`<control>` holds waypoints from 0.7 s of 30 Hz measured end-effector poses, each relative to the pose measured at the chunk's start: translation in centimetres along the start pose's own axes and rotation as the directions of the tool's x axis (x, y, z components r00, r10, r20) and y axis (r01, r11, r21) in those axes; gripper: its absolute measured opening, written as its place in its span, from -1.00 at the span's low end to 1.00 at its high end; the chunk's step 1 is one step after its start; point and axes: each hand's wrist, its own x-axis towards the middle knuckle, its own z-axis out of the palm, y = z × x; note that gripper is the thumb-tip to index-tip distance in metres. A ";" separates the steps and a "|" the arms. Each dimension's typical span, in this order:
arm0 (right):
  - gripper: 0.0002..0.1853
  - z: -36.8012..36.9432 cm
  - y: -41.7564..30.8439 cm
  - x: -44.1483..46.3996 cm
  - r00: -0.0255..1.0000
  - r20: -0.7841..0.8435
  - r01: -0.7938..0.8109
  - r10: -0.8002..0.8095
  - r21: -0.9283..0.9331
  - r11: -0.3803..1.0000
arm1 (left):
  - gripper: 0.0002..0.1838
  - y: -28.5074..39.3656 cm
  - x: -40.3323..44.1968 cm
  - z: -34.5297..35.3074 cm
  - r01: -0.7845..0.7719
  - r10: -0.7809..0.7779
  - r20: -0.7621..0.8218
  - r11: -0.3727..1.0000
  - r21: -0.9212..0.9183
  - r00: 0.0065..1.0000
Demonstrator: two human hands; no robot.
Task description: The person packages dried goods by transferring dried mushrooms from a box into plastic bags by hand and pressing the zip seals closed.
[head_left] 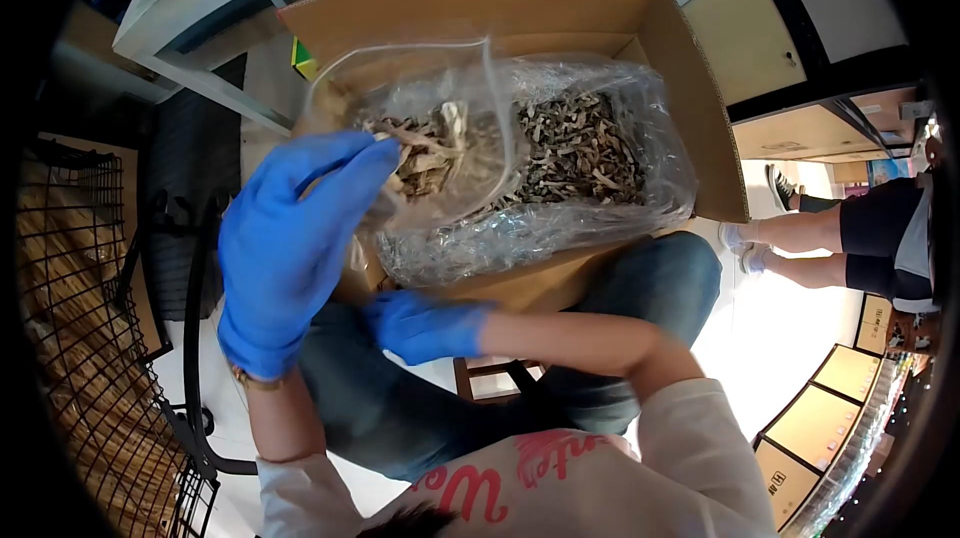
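Note:
My left hand (295,228), in a blue glove, is raised with its fingers pinched at the left side of a clear zip bag (480,163). Pale brown dried strips (425,153) show in and behind the clear plastic. My right hand (425,326), also gloved in blue, is low by the near side of the cardboard box (700,108), above my thigh; its fingers are blurred and partly hidden. Inside the box lies a large clear plastic liner (480,253) holding many dark dried strips (580,148).
A black wire basket (75,268) of long straw-coloured stalks stands at the left. White frame bars (210,68) rise behind the box. My knees (655,278) are against its near side. Another person's legs (800,233) show at the right, near stacked cartons (815,413).

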 end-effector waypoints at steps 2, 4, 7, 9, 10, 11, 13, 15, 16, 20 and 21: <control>-0.74 -6.6 -0.2 -6.0 0.988 0.059 -0.154 0.143 0.453 0.878 | -0.64 0.1 1.0 1.2 -0.015 0.014 -0.021 0.997 -0.074 1.000; -0.64 -9.3 1.1 -11.7 0.936 -0.007 -0.316 0.352 0.422 0.850 | -0.66 0.9 2.0 1.7 -0.110 0.110 -0.011 0.994 -0.001 0.994; -0.73 -10.4 3.4 -19.0 0.722 -0.257 -0.501 0.642 0.447 0.742 | -0.71 0.8 2.7 2.2 -0.152 0.157 -0.087 0.987 0.058 0.984; -0.74 -10.9 4.3 -21.8 0.622 -0.378 -0.554 0.686 0.406 0.727 | -0.72 0.3 3.0 2.6 -0.181 0.185 -0.122 0.982 0.045 0.975; -0.75 -11.1 4.9 -22.8 0.536 -0.403 -0.569 0.742 0.477 0.670 | -0.72 -0.1 2.9 2.7 -0.183 0.187 -0.126 0.982 0.044 0.974; -0.76 -11.2 5.3 -23.4 0.442 -0.415 -0.575 0.795 0.549 0.607 | -0.72 -0.4 2.7 2.9 -0.170 0.171 -0.114 0.985 0.015 0.979; -0.74 -12.0 6.3 -23.5 0.405 -0.383 -0.592 0.830 0.582 0.557 | -0.71 -0.9 2.4 3.1 -0.151 0.149 -0.100 0.988 -0.017 0.984; -0.71 -12.3 8.4 -22.8 0.372 -0.345 -0.605 0.862 0.614 0.507 | -0.70 -1.2 1.9 3.1 -0.224 0.213 -0.256 0.975 -0.013 0.943; -0.66 -11.7 10.4 -22.3 0.442 -0.399 -0.625 0.804 0.506 0.595 | -0.70 -1.2 1.4 2.9 -0.219 0.208 -0.254 0.976 -0.015 0.944; -0.29 -8.5 17.4 -18.5 0.550 -0.269 -0.796 0.791 0.119 0.594 | -0.66 -2.1 -0.7 2.1 -0.117 0.124 -0.147 0.992 0.057 0.981; -0.12 -7.1 19.7 -17.2 0.587 -0.141 -0.799 0.797 0.057 0.598 | -0.65 -2.4 -1.1 1.9 -0.081 0.091 -0.115 0.993 0.086 0.989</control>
